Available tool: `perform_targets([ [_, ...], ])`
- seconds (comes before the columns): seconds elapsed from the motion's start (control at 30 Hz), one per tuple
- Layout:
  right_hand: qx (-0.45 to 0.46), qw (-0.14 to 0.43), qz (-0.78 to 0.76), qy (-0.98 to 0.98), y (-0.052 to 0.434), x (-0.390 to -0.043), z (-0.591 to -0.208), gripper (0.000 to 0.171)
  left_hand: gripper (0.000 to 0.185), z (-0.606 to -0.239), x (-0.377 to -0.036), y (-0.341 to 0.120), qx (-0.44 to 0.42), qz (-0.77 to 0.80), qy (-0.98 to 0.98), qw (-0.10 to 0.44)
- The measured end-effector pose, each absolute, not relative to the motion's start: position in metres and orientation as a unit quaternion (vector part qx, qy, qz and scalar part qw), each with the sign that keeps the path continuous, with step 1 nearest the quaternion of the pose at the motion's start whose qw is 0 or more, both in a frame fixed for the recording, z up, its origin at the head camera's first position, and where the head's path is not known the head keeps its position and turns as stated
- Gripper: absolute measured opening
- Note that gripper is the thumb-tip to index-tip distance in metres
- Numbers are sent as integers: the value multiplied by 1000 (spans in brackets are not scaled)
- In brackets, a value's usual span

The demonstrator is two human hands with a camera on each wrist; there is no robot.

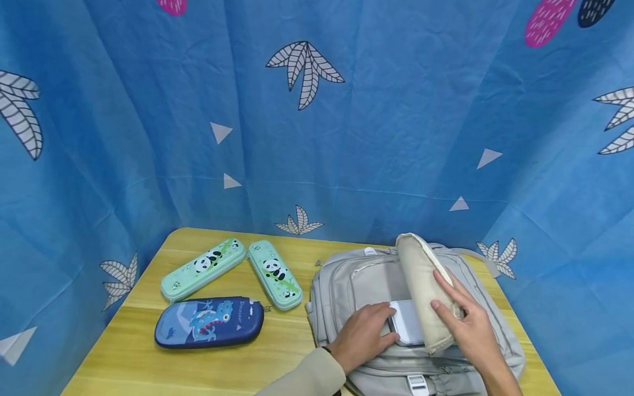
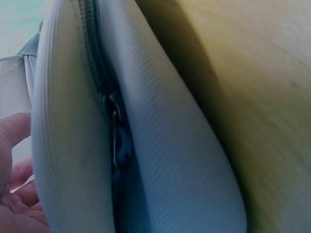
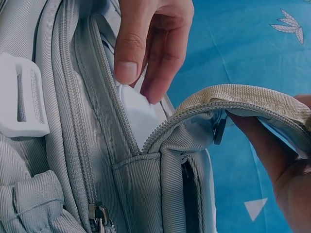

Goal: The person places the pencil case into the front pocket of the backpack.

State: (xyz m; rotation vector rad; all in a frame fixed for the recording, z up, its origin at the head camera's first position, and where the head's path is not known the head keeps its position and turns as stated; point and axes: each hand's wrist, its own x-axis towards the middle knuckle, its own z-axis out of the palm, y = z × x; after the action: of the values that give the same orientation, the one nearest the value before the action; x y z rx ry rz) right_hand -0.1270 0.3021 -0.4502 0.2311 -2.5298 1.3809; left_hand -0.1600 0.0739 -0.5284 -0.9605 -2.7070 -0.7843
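A grey backpack (image 1: pixel 366 280) lies on the table with its cream-lined front flap (image 1: pixel 421 291) folded up. My right hand (image 1: pixel 468 322) holds that flap by its right edge, the thumb against the lining; the right wrist view shows the zipped rim arching over to this hand (image 3: pixel 291 179). A flat white rounded box (image 1: pixel 408 322), its exact kind unclear, sits partly inside the pocket under the flap. With thumb and fingers, my left hand (image 1: pixel 364 334) pinches the box's left end. Seen from the right wrist, the white box (image 3: pixel 138 104) is between the zipped pocket edges.
Left of the backpack lie two mint panda pencil cases (image 1: pixel 275 275) and a dark blue dinosaur pencil case (image 1: pixel 210 323). A white buckle (image 1: pixel 417 385) is on the backpack's near side. A blue patterned curtain (image 1: pixel 317 143) hangs round the wooden table (image 1: pixel 198 371).
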Motion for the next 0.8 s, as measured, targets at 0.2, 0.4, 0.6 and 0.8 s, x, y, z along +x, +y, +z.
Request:
perform_targets([
  [0.2,60,111,486,-865,304,-128,-448,60,45,-526,-160,77,-320,-260,-907,82],
  [0.4,49,109,492,-862,303,-129,-447,61,44,-529,-161,82,-330,-255,-902,111],
  [0.6,41,103,496,-861,304,-130,-448,61,43,-530,-160,85,-335,-261,-898,116],
  [0.8,34,109,490,-864,305,-129,-448,61,42,-529,-161,83,-340,-262,-896,115],
])
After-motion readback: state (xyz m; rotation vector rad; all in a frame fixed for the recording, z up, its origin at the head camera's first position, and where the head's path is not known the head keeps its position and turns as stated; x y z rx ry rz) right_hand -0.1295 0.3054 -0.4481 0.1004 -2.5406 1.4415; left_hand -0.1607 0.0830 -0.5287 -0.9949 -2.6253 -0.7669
